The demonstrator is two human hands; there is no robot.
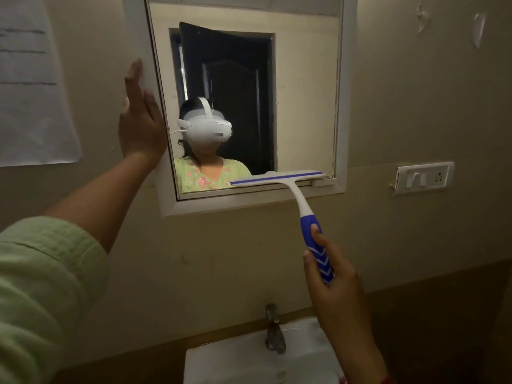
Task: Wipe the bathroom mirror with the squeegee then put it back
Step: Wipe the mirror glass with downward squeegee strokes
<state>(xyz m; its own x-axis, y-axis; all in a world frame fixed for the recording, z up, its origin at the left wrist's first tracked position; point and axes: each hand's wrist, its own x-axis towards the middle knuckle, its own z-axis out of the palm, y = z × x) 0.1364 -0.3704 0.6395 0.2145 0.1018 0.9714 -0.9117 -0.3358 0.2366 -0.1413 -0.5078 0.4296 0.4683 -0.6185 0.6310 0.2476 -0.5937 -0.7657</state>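
My right hand (pixel 329 275) grips the blue-and-white plastic squeegee (pixel 293 187), left hand (pixel 141 126) flat and open; its blade may snag the white-framed mirror's (pixel 342 106) bottom ledge.

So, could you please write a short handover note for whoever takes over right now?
Left hand: open, flat against the mirror frame on its left side.
Right hand: shut on the squeegee handle.
Squeegee blade sits at the bottom right of the mirror, near the lower frame edge.
Done: cannot tell how much glass is already wiped.
Left: finish any remaining strips, then put the squeegee back; its storage spot is not in view.
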